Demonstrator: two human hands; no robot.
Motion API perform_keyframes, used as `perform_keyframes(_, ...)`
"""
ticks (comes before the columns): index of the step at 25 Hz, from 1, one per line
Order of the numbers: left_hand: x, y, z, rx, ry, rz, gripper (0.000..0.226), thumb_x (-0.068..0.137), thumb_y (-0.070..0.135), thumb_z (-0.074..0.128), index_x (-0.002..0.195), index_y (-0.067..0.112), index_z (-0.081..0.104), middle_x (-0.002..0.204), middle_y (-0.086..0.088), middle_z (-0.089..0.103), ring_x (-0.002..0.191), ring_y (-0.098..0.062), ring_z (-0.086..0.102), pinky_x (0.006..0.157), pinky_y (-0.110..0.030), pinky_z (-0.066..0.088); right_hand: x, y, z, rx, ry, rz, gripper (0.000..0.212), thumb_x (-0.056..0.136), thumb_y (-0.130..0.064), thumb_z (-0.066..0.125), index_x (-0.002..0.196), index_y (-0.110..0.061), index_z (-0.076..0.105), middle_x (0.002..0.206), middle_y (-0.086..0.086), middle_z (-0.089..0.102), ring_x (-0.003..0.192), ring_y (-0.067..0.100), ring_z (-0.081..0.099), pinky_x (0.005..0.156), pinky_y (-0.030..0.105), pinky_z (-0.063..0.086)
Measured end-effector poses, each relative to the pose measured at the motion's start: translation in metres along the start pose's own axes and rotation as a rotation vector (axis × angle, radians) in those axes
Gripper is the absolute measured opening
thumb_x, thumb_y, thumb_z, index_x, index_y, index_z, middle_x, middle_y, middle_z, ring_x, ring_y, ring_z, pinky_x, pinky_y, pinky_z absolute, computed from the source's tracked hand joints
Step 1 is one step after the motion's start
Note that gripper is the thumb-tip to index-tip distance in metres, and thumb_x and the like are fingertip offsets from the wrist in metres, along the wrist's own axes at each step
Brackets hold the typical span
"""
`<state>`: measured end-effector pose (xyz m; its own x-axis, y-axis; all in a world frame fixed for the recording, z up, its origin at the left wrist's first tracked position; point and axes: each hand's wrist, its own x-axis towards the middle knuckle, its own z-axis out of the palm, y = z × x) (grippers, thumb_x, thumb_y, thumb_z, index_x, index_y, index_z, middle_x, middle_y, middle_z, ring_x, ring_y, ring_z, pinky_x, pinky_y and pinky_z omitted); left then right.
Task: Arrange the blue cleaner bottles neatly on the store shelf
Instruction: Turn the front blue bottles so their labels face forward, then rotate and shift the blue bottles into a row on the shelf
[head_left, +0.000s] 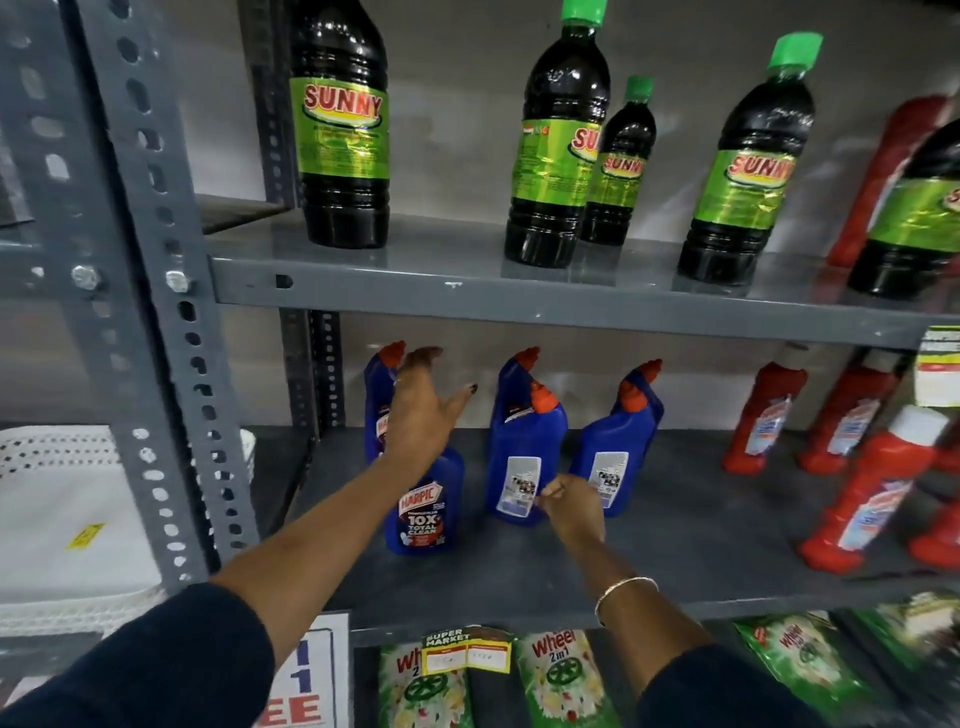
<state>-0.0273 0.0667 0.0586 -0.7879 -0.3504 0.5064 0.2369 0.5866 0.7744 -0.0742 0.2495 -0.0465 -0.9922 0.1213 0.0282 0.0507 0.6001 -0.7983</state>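
Several blue cleaner bottles with orange caps stand on the grey middle shelf (675, 561). The front-left bottle (423, 506) shows its Harpic label; another (375, 400) stands behind it. Two middle bottles (519, 467) stand one behind the other, back labels toward me. The right pair (613, 457) does the same. My left hand (421, 410) hovers open above the left bottles, fingers spread, holding nothing. My right hand (571, 506) is low between the middle and right bottles, fingertips at the middle bottle's back label; I cannot tell whether it grips.
Red cleaner bottles (862, 499) crowd the shelf's right end. Dark bottles with green labels (556, 145) stand on the upper shelf. Green detergent packs (561, 675) lie on the shelf below. A slotted grey upright (156, 312) bounds the left, with white trays (62, 519) beyond.
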Motion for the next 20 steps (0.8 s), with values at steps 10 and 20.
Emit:
perform_keyframes(10,0.025,0.008,0.085,0.205,-0.582,-0.116,0.059,0.076,0.002,0.066,0.13,0.003,0.042,0.135,-0.017,0.05,0.125,-0.031,0.045,0.093,-0.024,0.036,0.045,0.022,-0.014,0.05,-0.266,-0.139,0.053,0.067,-0.008,0.077,0.112,0.004,0.052,0.113,0.02,0.065,0.105,0.031,0.061,0.084,0.03,0.044)
perform_keyframes(20,0.022,-0.005,0.101,0.181,-0.538,-0.213,0.049,0.066,0.002,0.075,0.111,0.005,0.057,0.106,-0.008,0.061,0.095,-0.02,0.057,0.073,-0.018,0.045,0.069,0.028,-0.016,0.094,-0.411,-0.31,0.048,0.068,-0.006,0.075,0.111,0.004,0.056,0.117,0.023,0.064,0.105,0.034,0.061,0.088,0.037,0.047)
